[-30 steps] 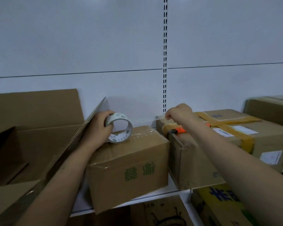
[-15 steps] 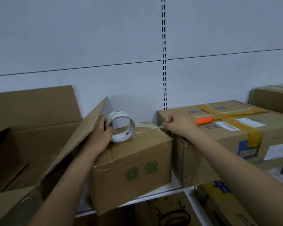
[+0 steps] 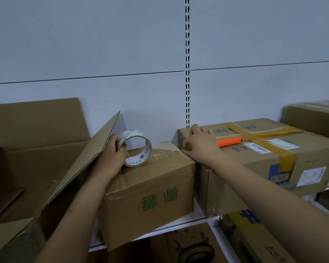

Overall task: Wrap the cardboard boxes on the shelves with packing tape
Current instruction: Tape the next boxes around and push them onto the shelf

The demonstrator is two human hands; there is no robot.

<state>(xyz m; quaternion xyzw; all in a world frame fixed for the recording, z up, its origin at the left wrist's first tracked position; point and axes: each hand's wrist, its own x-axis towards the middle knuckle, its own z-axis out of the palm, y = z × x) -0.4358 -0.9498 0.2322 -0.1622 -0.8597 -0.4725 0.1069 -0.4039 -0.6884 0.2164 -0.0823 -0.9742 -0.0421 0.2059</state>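
Note:
A small cardboard box (image 3: pixel 150 194) with green print sits on the white shelf (image 3: pixel 179 223). My left hand (image 3: pixel 110 158) grips a roll of clear packing tape (image 3: pixel 139 149) standing on the box's top at its left side. A strip of clear tape (image 3: pixel 165 151) runs from the roll across the top to the right edge. My right hand (image 3: pixel 199 145) pinches the tape's end down at the box's top right edge, in the gap beside the neighbouring box.
A bigger box (image 3: pixel 264 160) bound with yellow tape stands right of it, with an orange cutter (image 3: pixel 229 141) on top. An open empty carton (image 3: pixel 36 158) with raised flaps is on the left. Another box (image 3: pixel 315 116) sits far right; more boxes (image 3: pixel 194 245) fill the shelf below.
My right hand has drawn the tape end down from mid-air to the small box's right edge. The stretched strip now lies flat on the top. The left hand lowered the roll slightly.

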